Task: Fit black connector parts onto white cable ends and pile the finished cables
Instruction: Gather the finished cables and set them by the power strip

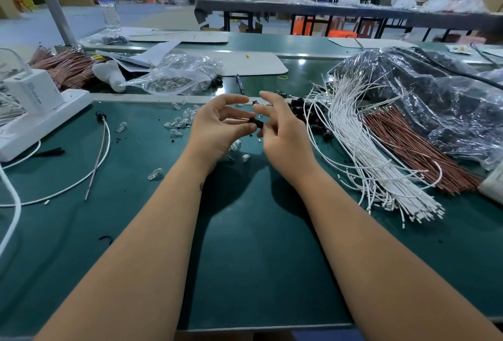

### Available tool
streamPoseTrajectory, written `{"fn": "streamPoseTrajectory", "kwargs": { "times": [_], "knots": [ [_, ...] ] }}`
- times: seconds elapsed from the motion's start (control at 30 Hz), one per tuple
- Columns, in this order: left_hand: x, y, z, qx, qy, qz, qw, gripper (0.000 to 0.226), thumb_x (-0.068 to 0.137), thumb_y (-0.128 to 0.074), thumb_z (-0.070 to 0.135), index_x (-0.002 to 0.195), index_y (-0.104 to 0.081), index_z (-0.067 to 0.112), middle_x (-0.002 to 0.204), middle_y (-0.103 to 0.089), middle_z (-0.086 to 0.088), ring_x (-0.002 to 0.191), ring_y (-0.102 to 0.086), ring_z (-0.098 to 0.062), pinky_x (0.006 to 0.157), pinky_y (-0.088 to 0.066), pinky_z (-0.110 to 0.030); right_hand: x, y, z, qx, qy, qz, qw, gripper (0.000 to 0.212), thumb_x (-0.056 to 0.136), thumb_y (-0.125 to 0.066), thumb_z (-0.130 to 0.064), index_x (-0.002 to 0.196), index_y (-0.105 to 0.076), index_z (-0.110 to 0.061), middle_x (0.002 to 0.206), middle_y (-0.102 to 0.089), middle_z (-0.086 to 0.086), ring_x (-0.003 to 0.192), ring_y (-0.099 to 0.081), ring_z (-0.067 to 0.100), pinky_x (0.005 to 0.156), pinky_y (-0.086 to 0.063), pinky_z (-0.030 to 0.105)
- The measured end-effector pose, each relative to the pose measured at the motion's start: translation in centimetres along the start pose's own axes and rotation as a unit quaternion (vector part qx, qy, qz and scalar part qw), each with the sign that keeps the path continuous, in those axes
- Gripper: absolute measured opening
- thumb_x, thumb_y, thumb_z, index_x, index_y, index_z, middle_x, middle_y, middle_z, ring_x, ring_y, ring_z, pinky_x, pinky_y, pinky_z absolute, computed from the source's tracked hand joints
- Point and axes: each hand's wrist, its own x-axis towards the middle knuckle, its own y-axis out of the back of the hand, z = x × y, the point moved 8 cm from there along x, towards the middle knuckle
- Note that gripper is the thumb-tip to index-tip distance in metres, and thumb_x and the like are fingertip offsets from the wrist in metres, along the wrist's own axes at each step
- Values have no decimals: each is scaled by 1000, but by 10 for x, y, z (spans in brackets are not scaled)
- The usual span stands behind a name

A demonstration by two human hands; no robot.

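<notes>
While both hands are meeting above the green mat, the left hand (217, 128) and right hand (280, 134) are pinching one black connector part (255, 123) between their fingertips, the other fingers fanning loosely. No white cable is showing in either grip, so the part is risking a slip among the clear pieces (179, 123) below. Just to the right, the white cables (362, 155) are lying tangled against brown wires (413, 150), inviting a snag.

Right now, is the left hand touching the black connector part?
Touching. The head view shows the left hand pinching the black connector part between thumb and fingertips, with the right hand alongside.
</notes>
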Motion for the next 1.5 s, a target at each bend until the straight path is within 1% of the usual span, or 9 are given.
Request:
{"fn": "streamPoseTrajectory", "kwargs": {
  "times": [0.13, 0.4, 0.63, 0.8, 1.0, 1.13, 1.27, 1.37, 1.5],
  "knots": [
    [0, -1, -1, -15, 7, -6, 1000, 41, 77, -73, -7, 113, -63, 10, 92, -74, -9, 83, -71, -16, 76, -54, -22, 3, 2, 1, -51, -3, 6, 999, 33, 88, -56, 1, 119, -63, -8, 112, -66, 4, 81, -54, 6, 76, -39, 4],
    [0, 4, 2, -49, -6, 24, 998, 24, 83, -69, -4, 100, -68, 13, 79, -75, 0, 75, -70, -11, 70, -54, -19, 4, 5, 1, -72, -10, 9, 997, 16, 89, -63, -7, 102, -69, -10, 99, -68, 2, 90, -60, 15, 80, -44, 18],
    [-5, 74, 2, 18, -41, 339, 940, 28, 82, -69, 1, 70, -66, 26, 72, -69, 2, 68, -64, -12, 70, -55, -26, 7, 14, 7, -118, -38, 55, 991, 16, 92, -59, -7, 106, -67, -8, 103, -68, 4, 96, -60, 21, 89, -46, 32],
    [-16, 106, -2, 79, 7, 452, 888, 27, 86, -57, 6, 75, -67, 29, 79, -68, 4, 70, -61, -11, 65, -50, -25, 6, 19, 14, -111, -70, 74, 989, 17, 95, -56, -11, 108, -66, -13, 102, -69, 0, 92, -59, 16, 75, -41, 25],
    [-15, 96, -2, 326, 95, 355, 871, 39, 86, -43, 7, 102, -72, 26, 114, -65, -8, 124, -37, -30, 91, -31, -26, 5, 18, 12, -109, -66, 71, 989, 16, 95, -56, -12, 108, -65, -12, 98, -69, 0, 87, -59, 14, 70, -38, 21],
    [-11, 50, 38, 376, -132, 249, 883, 33, 86, -51, 4, 109, -72, 16, 124, -63, -3, 123, -43, -24, 101, -23, -17, 5, 15, 6, -110, -45, 56, 991, 16, 93, -59, -11, 107, -67, -11, 100, -69, 2, 91, -61, 18, 79, -45, 26],
    [-13, 1, 47, 402, -254, 89, 875, 20, 87, -65, 19, 105, -73, 16, 95, -72, 2, 102, -57, -23, 94, -42, -38, 4, 12, -4, -95, -8, 42, 995, 16, 91, -62, -9, 106, -67, -7, 101, -68, 6, 91, -62, 21, 85, -49, 35],
    [-12, 0, 46, 413, -260, 88, 868, 15, 88, -67, 23, 95, -76, 13, 82, -73, -2, 90, -58, -28, 85, -45, -43, 4, 11, -6, -93, 1, 46, 995, 16, 92, -60, -7, 106, -67, -6, 101, -68, 6, 91, -62, 21, 84, -50, 35],
    [-15, 25, 59, 466, -261, 220, 817, 19, 92, -59, 22, 92, -73, 10, 88, -72, -6, 93, -57, -31, 83, -36, -37, 2, 25, -4, -93, -17, 117, 989, 15, 95, -56, -11, 107, -65, -11, 96, -70, 1, 85, -62, 18, 75, -47, 29]
  ]
}}
